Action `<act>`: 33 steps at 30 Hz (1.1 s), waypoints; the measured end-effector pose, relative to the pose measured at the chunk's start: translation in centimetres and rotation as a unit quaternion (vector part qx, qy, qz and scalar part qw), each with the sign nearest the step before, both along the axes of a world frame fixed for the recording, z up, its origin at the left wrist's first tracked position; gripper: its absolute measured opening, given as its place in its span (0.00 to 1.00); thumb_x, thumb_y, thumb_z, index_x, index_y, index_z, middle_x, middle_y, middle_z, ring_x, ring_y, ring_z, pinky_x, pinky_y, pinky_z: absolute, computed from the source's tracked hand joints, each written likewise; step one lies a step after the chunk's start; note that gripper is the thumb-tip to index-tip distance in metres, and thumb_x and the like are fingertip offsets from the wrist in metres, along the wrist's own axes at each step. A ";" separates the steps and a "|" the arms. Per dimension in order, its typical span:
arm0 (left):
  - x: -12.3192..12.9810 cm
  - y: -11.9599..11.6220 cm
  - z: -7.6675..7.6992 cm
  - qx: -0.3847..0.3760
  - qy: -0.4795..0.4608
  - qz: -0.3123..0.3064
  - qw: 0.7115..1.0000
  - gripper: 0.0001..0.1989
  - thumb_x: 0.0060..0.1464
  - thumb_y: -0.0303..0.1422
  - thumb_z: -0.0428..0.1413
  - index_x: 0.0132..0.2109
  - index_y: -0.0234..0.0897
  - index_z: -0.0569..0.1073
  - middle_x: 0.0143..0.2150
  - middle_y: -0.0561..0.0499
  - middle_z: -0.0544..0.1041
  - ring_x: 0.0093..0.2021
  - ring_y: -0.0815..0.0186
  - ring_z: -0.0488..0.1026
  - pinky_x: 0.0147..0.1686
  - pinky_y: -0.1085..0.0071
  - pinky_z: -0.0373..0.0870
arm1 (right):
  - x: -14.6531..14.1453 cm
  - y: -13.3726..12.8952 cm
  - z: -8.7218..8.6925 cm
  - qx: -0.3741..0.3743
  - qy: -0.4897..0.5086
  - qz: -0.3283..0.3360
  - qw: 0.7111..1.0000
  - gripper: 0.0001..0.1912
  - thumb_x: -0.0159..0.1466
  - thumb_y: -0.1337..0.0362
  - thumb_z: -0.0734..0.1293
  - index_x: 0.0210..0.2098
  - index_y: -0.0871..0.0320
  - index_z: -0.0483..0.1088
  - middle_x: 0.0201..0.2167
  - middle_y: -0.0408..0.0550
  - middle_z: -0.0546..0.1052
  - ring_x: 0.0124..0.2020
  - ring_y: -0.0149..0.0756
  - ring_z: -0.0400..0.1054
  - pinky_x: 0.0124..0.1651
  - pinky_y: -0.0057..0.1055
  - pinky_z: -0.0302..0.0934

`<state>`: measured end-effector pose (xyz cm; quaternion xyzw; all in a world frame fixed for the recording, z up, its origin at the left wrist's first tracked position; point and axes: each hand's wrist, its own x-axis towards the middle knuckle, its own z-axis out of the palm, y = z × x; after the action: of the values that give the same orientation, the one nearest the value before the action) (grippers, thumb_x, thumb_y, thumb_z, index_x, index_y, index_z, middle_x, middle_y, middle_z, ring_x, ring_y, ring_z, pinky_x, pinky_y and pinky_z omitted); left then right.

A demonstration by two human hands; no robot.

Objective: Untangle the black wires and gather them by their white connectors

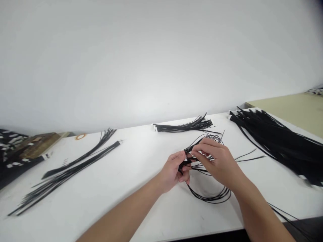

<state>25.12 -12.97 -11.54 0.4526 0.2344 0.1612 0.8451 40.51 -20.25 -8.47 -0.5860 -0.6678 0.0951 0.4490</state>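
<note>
My left hand (178, 169) is closed around a bunch of thin black wires (209, 198), which bend into loops to the right and below. Close beside it, my right hand (214, 158) pinches at the same bunch with thumb and forefinger, near a small white end by the left thumb. Exactly what sits between the right fingertips is too small to make out. Loose wire ends stick out to the right, past my right hand. Both hands are just above the white table (151, 208).
Two black wire bundles (83, 164) lie on the left. Another wire bundle (184, 126) lies at the back edge, by the wall (161, 60). A large pile of black wires (277, 144) covers the right side. An orange ring (80, 136) lies back left, near a wooden box (41, 146).
</note>
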 end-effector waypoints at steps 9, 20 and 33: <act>-0.2 0.5 0.3 -0.071 -0.028 0.084 0.994 0.20 0.56 0.49 0.48 0.39 0.36 0.68 0.23 0.60 0.59 0.12 0.80 0.50 0.18 0.75 0.59 | 1.3 0.7 -0.5 0.123 0.159 -0.170 0.965 0.08 0.60 0.59 0.66 0.38 0.54 0.70 0.36 0.45 0.73 0.35 0.31 0.67 0.39 0.30 0.64; -0.5 1.3 0.5 -0.112 -0.085 0.123 0.982 0.16 0.57 0.47 0.49 0.40 0.39 0.67 0.26 0.61 0.65 0.12 0.80 0.52 0.19 0.76 0.57 | 1.3 -0.4 0.1 -0.125 0.101 -0.021 0.987 0.13 0.59 0.55 0.64 0.24 0.58 0.68 0.20 0.40 0.67 0.23 0.28 0.57 0.26 0.26 0.53; -0.7 0.8 0.6 -0.148 -0.066 0.109 0.981 0.16 0.56 0.46 0.51 0.41 0.40 0.71 0.42 0.56 0.78 0.13 0.80 0.54 0.21 0.74 0.63 | -2.5 0.0 1.1 -0.138 -0.089 -0.019 0.986 0.14 0.62 0.69 0.57 0.25 0.57 0.71 0.28 0.46 0.74 0.33 0.34 0.67 0.38 0.31 0.59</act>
<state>24.45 -12.17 -10.95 0.2825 0.2473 0.2452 0.8938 38.00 -20.26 -7.36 -0.6608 -0.6745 0.1255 0.3044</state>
